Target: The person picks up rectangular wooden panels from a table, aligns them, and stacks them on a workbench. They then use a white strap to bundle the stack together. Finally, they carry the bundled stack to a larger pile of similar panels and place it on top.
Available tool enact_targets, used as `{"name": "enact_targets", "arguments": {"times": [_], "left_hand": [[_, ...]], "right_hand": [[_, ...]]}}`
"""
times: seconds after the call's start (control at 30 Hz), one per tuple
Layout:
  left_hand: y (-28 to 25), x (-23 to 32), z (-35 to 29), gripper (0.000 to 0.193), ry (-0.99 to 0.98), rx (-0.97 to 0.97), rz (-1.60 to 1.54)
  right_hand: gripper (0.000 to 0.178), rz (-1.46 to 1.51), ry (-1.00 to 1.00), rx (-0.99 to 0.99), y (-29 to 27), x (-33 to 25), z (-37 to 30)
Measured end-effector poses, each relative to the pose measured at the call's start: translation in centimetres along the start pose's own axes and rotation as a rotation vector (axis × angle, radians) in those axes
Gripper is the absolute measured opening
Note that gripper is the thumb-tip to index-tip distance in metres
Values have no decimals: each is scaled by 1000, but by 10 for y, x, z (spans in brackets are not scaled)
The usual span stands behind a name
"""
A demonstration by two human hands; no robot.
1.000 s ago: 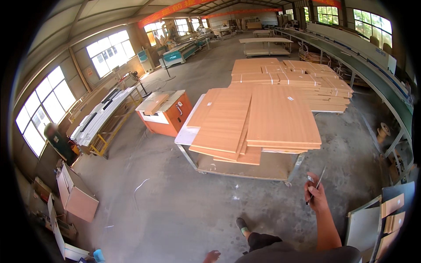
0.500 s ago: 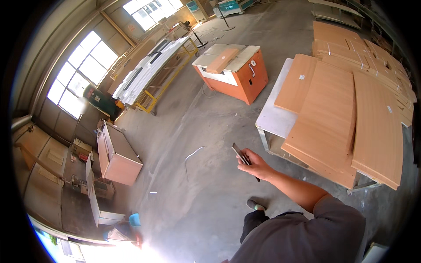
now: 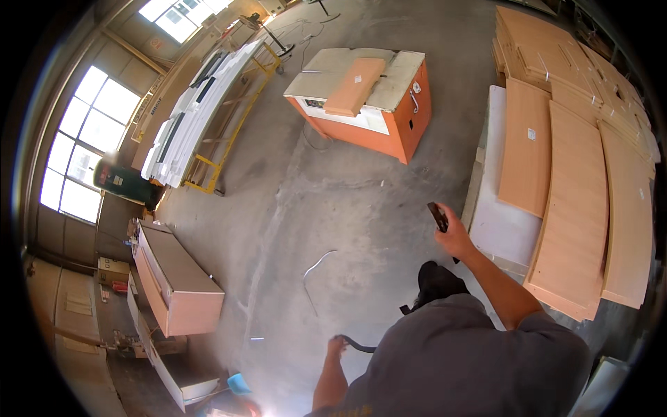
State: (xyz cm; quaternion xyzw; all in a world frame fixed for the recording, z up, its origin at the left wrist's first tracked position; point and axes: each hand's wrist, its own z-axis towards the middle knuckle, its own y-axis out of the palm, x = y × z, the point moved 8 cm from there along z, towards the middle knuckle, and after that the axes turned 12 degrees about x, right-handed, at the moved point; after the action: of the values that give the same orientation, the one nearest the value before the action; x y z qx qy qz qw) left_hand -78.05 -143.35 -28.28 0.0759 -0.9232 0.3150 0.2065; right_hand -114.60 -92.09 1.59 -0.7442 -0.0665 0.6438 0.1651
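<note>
The left hand point(image 3: 336, 347) has come into view at a dark strap point(image 3: 358, 346); whether it pinches that, I cannot tell. The right hand point(image 3: 455, 238), fingers wrapped around a dark tool point(image 3: 438, 217), now has the bench point(image 3: 504, 229) of wooden panels point(image 3: 573, 208) just rightward, within reach.

Dark tool point(image 3: 438, 217) — partly hidden by right hand point(image 3: 454, 238), upper window point(image 3: 175, 23) — cropped

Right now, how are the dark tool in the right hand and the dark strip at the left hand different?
The tool looks straight; the strip curves. The tool sits in the right hand; the strip runs from the left hand toward the shirt. Both look dark.
</note>
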Motion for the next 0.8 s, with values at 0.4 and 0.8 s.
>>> {"name": "enact_targets", "arguments": {"times": [0.4, 0.8], "left_hand": [[66, 644, 77, 41, 651, -388, 209], [178, 951, 163, 44, 1215, -604, 581]], "right_hand": [[66, -23, 119, 209, 158, -9, 310], [69, -316, 291, 391, 299, -29, 513]]}}
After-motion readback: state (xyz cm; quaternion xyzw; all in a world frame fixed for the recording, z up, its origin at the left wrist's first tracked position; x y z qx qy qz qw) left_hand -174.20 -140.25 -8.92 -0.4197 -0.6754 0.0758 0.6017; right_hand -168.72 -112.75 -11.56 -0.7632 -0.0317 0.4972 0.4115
